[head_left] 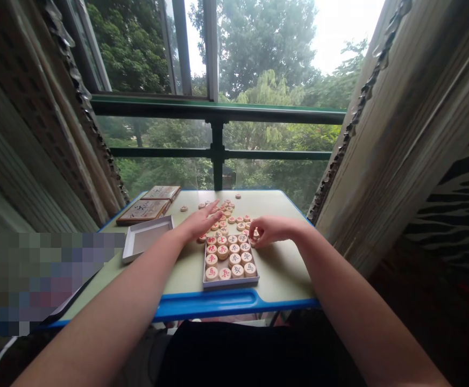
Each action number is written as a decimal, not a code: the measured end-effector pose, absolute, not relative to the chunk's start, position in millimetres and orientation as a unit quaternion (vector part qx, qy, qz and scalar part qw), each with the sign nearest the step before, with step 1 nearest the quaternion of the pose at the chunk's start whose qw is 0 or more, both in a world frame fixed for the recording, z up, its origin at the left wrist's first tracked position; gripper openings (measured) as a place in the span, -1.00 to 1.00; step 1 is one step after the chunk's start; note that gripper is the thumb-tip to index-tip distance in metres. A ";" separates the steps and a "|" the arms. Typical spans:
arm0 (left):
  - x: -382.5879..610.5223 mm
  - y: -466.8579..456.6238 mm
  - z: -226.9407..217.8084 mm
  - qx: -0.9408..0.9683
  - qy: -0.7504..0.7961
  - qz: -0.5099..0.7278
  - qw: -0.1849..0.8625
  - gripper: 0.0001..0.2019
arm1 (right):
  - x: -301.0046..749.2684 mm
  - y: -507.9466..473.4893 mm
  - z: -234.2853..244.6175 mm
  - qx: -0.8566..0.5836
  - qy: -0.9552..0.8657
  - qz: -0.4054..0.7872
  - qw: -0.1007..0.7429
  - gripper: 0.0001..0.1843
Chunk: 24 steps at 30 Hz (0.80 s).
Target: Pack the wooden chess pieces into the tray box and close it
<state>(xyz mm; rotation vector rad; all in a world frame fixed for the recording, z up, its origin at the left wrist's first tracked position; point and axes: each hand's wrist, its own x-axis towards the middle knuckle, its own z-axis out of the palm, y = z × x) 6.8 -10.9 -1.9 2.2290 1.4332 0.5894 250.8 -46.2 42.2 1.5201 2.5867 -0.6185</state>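
Observation:
In the head view, a shallow white box (231, 282) holds rows of round wooden Chinese chess pieces (222, 251) with red or dark characters. Beyond it, loose Chinese chess pieces (232, 220) lie in a spread group, some on top of others. My left hand (208, 220) reaches over the left side of this group, fingers stretched out, holding nothing. At the box's far right corner, my right hand (270, 230) has its thumb and fingers curled in a pinch around a Chinese chess piece (256, 235); the fingers partly cover it.
An upturned white box lid (148, 236) lies left of my left forearm. Behind it is a folded wooden board (149, 205). The pale green table (286, 269) has a blue edge, with a window railing (218, 112) beyond and curtains on both sides.

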 end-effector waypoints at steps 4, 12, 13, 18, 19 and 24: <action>6.8 -11.0 -1.4 0.807 0.515 0.213 0.194 -0.16 | 249.3 -52.7 50.6 0.508 0.829 -0.233 0.006 -0.65; 6.6 -7.7 -4.4 0.822 0.514 0.199 0.140 -0.18 | 210.8 -85.8 56.8 0.348 0.895 -0.273 -0.055 -0.68; 6.2 -8.0 -4.6 0.821 0.516 0.202 0.139 -0.18 | 205.8 -89.7 55.7 0.346 0.901 -0.260 -0.041 -0.69; 5.8 -11.2 -2.7 0.822 0.511 0.211 0.137 -0.17 | 195.2 -100.9 52.8 0.358 0.909 -0.214 -0.001 -0.71; 6.2 -11.4 -2.4 0.824 0.507 0.210 0.138 -0.17 | 194.9 -101.6 52.6 0.361 0.909 -0.210 0.002 -0.71; 8.1 -13.1 -0.7 0.811 0.499 0.236 0.191 -0.19 | 191.6 -104.1 51.0 0.369 0.909 -0.192 0.006 -0.70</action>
